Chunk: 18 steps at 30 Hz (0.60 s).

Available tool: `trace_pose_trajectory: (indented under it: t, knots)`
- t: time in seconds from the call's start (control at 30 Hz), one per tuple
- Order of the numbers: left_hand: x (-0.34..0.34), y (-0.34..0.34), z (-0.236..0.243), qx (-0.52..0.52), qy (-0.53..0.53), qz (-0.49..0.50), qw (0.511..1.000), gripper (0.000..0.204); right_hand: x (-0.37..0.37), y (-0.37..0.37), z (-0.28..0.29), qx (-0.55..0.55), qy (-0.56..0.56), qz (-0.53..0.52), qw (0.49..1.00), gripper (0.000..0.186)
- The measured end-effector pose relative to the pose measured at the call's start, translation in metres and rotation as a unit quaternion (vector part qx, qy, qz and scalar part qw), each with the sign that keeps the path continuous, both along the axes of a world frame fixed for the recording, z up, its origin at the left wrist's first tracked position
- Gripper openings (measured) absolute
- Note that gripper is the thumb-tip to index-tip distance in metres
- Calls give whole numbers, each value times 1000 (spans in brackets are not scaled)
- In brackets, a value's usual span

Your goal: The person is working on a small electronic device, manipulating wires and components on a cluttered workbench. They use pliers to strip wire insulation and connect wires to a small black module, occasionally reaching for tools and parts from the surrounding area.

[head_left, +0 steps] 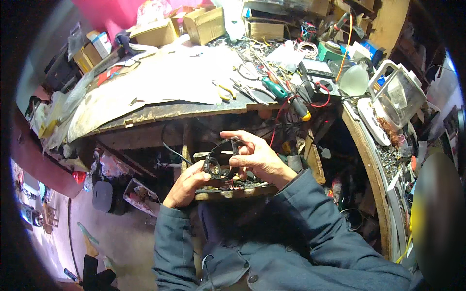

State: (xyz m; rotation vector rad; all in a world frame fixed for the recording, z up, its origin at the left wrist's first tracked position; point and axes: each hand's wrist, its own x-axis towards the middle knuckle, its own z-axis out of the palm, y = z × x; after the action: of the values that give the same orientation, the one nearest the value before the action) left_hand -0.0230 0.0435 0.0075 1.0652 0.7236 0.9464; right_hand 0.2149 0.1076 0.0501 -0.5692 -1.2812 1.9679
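Between my two hands, above an open drawer, is a black plastic frame (208, 164) with a larger ring opening and a smaller ring beside it. The fingers of my left hand (186, 185) pinch its lower left side by the small ring. My right hand (259, 157) grips the opposite side, thumb on the near face and index finger stretched along the top. Under the frame, the drawer (233, 194) holds small parts and wires, partly covered by my hands.
On the workbench ahead lie yellow-handled pliers (223, 91), a green screwdriver (274, 88) and a meter (315, 68) with red and black leads. Cardboard boxes (204, 24) stand at the back. A clear plastic housing (399, 94) sits at right. Someone's leg (91, 248) shows at lower left.
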Motion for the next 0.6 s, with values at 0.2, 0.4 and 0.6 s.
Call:
trace_pose_trajectory:
  t: [0.2,0.4,0.6]
  knots:
    - [2,0,6,-2,-4,-6,1000,55,2,2,-2,1,12,-2,1000,72]
    - [-2,-3,-2,4,13,-8,1000,56,2,-1,-2,21,-24,-39,999,48]
    - [6,3,1,-6,-2,-9,1000,60,-2,-6,-2,-4,-27,-49,998,34]
